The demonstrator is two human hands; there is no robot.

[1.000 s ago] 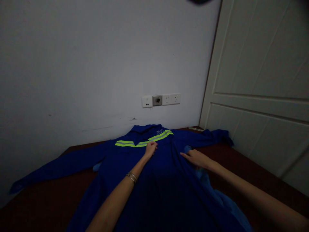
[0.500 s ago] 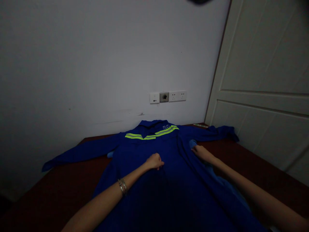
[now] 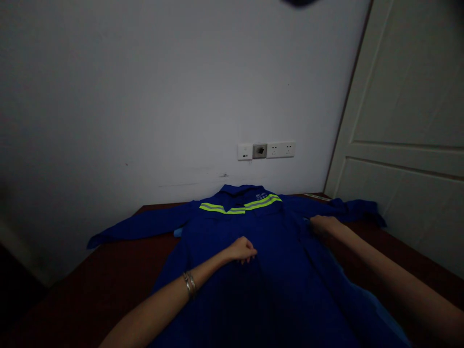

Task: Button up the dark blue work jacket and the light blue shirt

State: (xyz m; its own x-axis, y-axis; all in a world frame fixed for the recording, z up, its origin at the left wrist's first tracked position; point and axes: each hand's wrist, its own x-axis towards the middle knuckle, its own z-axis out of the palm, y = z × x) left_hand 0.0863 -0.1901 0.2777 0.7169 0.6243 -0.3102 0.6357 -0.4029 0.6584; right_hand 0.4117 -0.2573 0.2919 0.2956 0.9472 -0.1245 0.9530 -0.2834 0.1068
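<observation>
A dark blue work jacket (image 3: 217, 241) lies spread front up, its collar toward the wall and both sleeves stretched outward. Yellow-green reflective bands cross its chest. My left hand (image 3: 242, 250) rests on the middle of the front with its fingers curled closed, pinching at the cloth there. At the jacket's right side, below the armpit, my right hand (image 3: 324, 224) has its fingers closed on the edge of the fabric. Lighter blue cloth (image 3: 386, 311) shows from beneath along that side, and a bit pokes out under the left sleeve. Shadow darkens the lower front.
The jacket lies on a dark red-brown surface (image 3: 119, 270) that meets a pale wall (image 3: 181, 96). Sockets (image 3: 281, 150) are set low in the wall. A white panelled door (image 3: 409, 111) stands at the right. A small flat strip (image 3: 317, 197) lies by the back edge.
My right hand has drawn the jacket's side edge outward, covering most of the light blue cloth near it. My left hand stays on the front. The view has turned slightly left.
</observation>
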